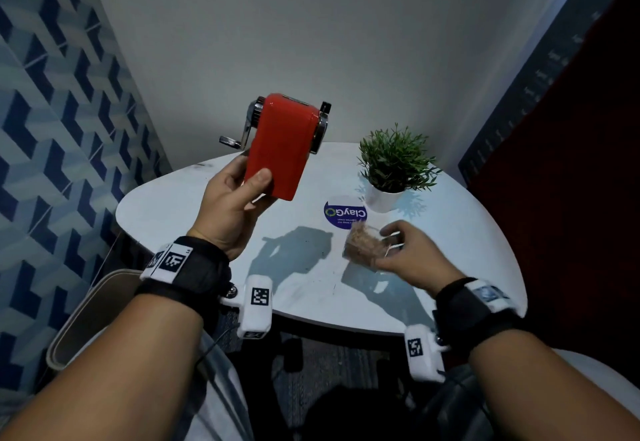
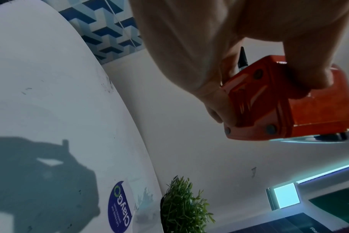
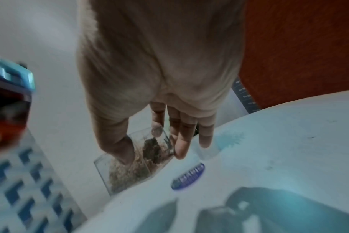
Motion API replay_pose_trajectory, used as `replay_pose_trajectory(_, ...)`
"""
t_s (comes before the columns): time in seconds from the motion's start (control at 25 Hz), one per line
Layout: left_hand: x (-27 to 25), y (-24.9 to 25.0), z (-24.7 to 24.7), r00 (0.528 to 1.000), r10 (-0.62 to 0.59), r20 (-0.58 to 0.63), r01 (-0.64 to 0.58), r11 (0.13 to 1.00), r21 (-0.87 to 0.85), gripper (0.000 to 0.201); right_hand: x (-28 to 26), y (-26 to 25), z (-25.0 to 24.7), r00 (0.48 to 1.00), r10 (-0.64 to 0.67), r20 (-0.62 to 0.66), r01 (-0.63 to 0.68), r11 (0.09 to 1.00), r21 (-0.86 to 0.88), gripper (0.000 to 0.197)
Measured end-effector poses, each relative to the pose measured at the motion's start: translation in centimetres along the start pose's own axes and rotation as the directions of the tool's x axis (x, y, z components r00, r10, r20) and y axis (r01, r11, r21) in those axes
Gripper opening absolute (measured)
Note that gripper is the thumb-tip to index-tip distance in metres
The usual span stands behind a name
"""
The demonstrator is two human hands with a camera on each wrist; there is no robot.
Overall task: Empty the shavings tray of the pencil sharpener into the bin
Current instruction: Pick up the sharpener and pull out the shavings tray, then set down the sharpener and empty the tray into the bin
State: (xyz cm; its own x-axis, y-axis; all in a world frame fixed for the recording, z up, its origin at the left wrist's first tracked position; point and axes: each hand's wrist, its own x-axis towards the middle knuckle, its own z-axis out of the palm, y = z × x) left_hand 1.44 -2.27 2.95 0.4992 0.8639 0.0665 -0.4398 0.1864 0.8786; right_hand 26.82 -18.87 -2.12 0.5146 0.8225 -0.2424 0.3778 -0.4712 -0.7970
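A red hand-crank pencil sharpener (image 1: 282,144) is held aloft above the near-left part of a white rounded table (image 1: 460,232), gripped at its lower end by the left hand (image 1: 230,206), with the thumb pressed across one red side and the fingers wrapped round the other. The sharpener is seen tilted, its chrome crank (image 1: 242,132) jutting out on the side away from the potted plant (image 1: 393,163). From the left wrist view, the sharpener's underside (image 2: 255,110) with its small dark feet is shown, clamped between thumb and fingers (image 2: 215,108).

The clear shavings tray (image 1: 363,244), removed from the sharpener and filled with brown pencil shavings, is held just above the tabletop by the right hand (image 1: 412,253), in front of the plant and well apart from the sharpener. In the right wrist view, which is blurred, the tray (image 3: 137,159) is pinched between the thumb and the index finger, while the remaining fingers (image 3: 182,141) are extended straight beside it.

A round blue sticker (image 1: 341,213) marked "ClayGo" is stuck to the table between the plant and the tray. Dark shadows of the hands and sharpener are cast on the tabletop. A blue geometric-patterned wall (image 1: 52,128) is seen on the sharpener's side of the table. The bin cannot be made out with certainty.
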Motion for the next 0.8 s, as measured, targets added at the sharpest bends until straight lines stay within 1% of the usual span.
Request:
replay_pose_trajectory(0.04, 0.0, -0.2, 0.0, 1.0, -0.002, 0.001, 0.002, 1.0, 0.006, 0.049, 0.6, 1.2, 1.2, 0.999, 0.036, 0.003, -0.035, 0.992, -0.119, 0.056)
replay_pose_trajectory(0.08, 0.1, -0.4, -0.1, 1.0, -0.009, 0.007, 0.009, 1.0, 0.012, 0.051, 1.1, 2.2, 2.3, 0.997, 0.071, 0.004, -0.068, 0.973, -0.221, 0.058)
replay_pose_trajectory(0.16, 0.1, -0.6, -0.1, 1.0, -0.026, 0.014, 0.026, 0.999, 0.021, 0.057, 1.7, 3.8, 4.1, 0.992, 0.123, 0.007, -0.113, 0.932, -0.345, 0.058)
replay_pose_trajectory(0.28, 0.1, -1.0, -0.2, 0.999, -0.045, 0.009, 0.045, 0.998, 0.04, 0.061, 2.1, 5.6, 6.1, 0.985, 0.17, -0.014, -0.161, 0.908, -0.387, 0.057)
replay_pose_trajectory(0.44, 0.3, -1.1, -0.7, 0.998, -0.062, 0.003, 0.062, 0.997, 0.035, 0.059, 2.0, 7.1, 7.7, 0.98, 0.194, -0.031, -0.188, 0.879, -0.439, 0.05)
replay_pose_trajectory(0.52, 0.5, -1.2, -0.8, 0.997, -0.072, 0.007, 0.072, 0.997, 0.027, 0.058, 1.7, 7.4, 8.0, 0.977, 0.209, -0.045, -0.206, 0.864, -0.46, 0.051)
replay_pose_trajectory(0.56, 0.6, -1.4, -0.8, 0.997, -0.075, 0.013, 0.074, 0.997, 0.024, 0.059, 1.6, 7.4, 7.9, 0.974, 0.221, -0.045, -0.215, 0.852, -0.477, 0.056)
replay_pose_trajectory(0.6, 0.7, -1.5, -0.8, 0.997, -0.078, 0.016, 0.078, 0.997, 0.023, 0.06, 1.5, 7.3, 7.9, 0.972, 0.231, -0.036, -0.218, 0.84, -0.497, 0.066)
replay_pose_trajectory(0.64, 0.8, -1.6, -0.7, 0.996, -0.084, 0.017, 0.083, 0.996, 0.022, 0.061, 1.6, 7.1, 7.7, 0.973, 0.23, -0.025, -0.21, 0.832, -0.513, 0.081)
replay_pose_trajectory(0.68, 0.8, -1.7, -0.6, 0.996, -0.09, 0.017, 0.089, 0.996, 0.019, 0.062, 1.6, 6.4, 7.5, 0.978, 0.209, -0.02, -0.192, 0.853, -0.485, 0.096)
replay_pose_trajectory(0.72, 0.9, -1.8, -0.5, 0.995, -0.094, 0.019, 0.094, 0.995, 0.018, 0.063, 1.6, 5.4, 7.1, 0.985, 0.173, -0.025, -0.169, 0.902, -0.398, 0.105)
replay_pose_trajectory(0.76, 0.9, -1.9, -0.4, 0.995, -0.097, 0.023, 0.097, 0.995, 0.019, 0.063, 1.6, 3.9, 6.5, 0.992, 0.12, -0.042, -0.127, 0.956, -0.264, 0.105)
replay_pose_trajectory(0.8, 1.0, -2.0, -0.2, 0.995, -0.099, 0.029, 0.099, 0.995, 0.02, 0.063, 1.7, 2.2, 5.8, 0.996, 0.057, -0.064, -0.063, 0.993, -0.104, 0.1)
